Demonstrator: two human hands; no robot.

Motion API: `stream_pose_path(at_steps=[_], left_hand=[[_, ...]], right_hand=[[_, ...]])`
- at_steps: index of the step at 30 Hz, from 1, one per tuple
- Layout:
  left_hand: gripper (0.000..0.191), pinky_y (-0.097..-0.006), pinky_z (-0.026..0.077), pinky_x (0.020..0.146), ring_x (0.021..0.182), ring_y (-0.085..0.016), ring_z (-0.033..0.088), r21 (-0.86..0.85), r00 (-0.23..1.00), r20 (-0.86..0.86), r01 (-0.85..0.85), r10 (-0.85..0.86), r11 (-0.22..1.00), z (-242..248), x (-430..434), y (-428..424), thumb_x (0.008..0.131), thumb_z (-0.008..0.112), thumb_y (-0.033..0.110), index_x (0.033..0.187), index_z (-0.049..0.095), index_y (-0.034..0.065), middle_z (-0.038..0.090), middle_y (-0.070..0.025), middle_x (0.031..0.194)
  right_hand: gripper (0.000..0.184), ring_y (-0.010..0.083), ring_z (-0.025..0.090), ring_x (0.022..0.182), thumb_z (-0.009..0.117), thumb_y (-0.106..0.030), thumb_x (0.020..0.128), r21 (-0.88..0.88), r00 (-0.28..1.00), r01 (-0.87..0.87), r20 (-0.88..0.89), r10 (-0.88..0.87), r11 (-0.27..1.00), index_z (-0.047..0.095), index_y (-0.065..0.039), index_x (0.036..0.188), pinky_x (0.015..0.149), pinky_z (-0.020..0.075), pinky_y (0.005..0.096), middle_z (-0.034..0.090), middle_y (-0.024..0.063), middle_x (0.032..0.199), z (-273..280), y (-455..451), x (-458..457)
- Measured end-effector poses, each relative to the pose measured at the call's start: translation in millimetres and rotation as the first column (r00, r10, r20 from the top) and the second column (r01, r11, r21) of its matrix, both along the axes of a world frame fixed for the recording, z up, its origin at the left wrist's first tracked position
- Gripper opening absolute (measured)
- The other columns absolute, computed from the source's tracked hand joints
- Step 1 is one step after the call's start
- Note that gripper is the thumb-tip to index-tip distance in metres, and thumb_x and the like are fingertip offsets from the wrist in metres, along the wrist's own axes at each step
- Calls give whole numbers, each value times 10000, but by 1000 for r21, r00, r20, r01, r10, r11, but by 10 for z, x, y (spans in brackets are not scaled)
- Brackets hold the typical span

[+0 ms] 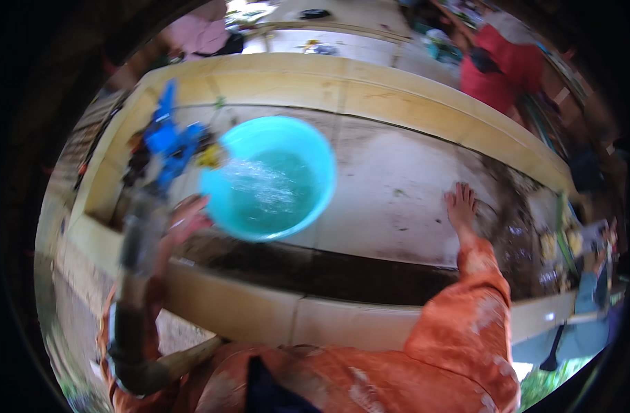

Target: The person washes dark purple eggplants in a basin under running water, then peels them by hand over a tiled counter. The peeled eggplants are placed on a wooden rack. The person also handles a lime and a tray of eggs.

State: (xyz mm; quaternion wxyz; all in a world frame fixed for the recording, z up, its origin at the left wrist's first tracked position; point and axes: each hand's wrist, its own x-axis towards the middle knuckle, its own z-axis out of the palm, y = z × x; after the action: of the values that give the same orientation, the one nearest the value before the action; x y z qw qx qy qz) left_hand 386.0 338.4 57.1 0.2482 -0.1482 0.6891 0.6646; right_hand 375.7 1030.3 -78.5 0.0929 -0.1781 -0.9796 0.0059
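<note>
A turquoise plastic basin point(273, 178) with water in it stands on the white tiled floor of a low trough point(392, 191). Water pours into it from a yellow-ended spout point(211, 156). Beside the spout are a blue valve or handle piece point(173, 142) and a blurred grey pipe point(144, 232). My left hand point(188, 219) is at the near left rim of the basin, blurred and partly behind the pipe; whether it grips the rim I cannot tell. My right hand point(462, 204) lies on the wet tiles to the right, fingers apart, holding nothing.
A yellowish tiled wall point(294, 77) borders the trough. Dark wet dirt covers its right end, near a green strip point(563, 232). A person in red point(501, 67) is beyond the far wall at right, one in pink point(201, 33) at upper left, and another person's arm point(588, 284) shows at far right.
</note>
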Motion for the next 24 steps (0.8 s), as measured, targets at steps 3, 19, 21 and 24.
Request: stream_pose_path(at_steps=[3, 19, 21, 24], left_hand=[[443, -338, 466, 735, 803, -185, 565, 151, 988, 62, 129, -139, 980, 21, 9, -115, 876, 518, 386, 1169, 479, 57, 577, -65, 1037], [531, -479, 118, 1076, 1320, -214, 257, -959, 394, -273, -35, -878, 282, 416, 1307, -1256, 858, 442, 482, 1335, 369, 263, 341, 0, 1401], [458, -477, 114, 1078, 1300, -219, 292, -965, 553, -261, -154, -791, 210, 348, 1133, -1773, 860, 479, 388, 1296, 435, 256, 387, -8, 1372], [422, -512, 125, 1039, 1319, -227, 255, -962, 899, -258, -206, -353, 178, 435, 889, -2727, 869, 456, 412, 1250, 493, 235, 383, -24, 1376]], right_hand=[[634, 339, 155, 1336, 493, -453, 838, -279, 772, -621, -56, 633, 732, 315, -145, 1363, 1070, 136, 470, 215, 115, 1446, 248, -1136, 285], [424, 163, 565, 679, 531, -447, 855, -983, 824, 158, 80, 562, -92, 575, -43, 979, 585, 473, 304, 600, 78, 825, 1697, -4268, -619], [365, 166, 567, 677, 541, -393, 856, -966, 917, 31, -75, 393, -256, 576, -50, 975, 593, 484, 303, 603, 79, 839, 1688, -4400, -754], [291, 170, 572, 667, 555, -313, 848, -995, 891, -70, -92, 445, -65, 577, -53, 976, 603, 493, 300, 616, 81, 881, 1852, -4401, -680]])
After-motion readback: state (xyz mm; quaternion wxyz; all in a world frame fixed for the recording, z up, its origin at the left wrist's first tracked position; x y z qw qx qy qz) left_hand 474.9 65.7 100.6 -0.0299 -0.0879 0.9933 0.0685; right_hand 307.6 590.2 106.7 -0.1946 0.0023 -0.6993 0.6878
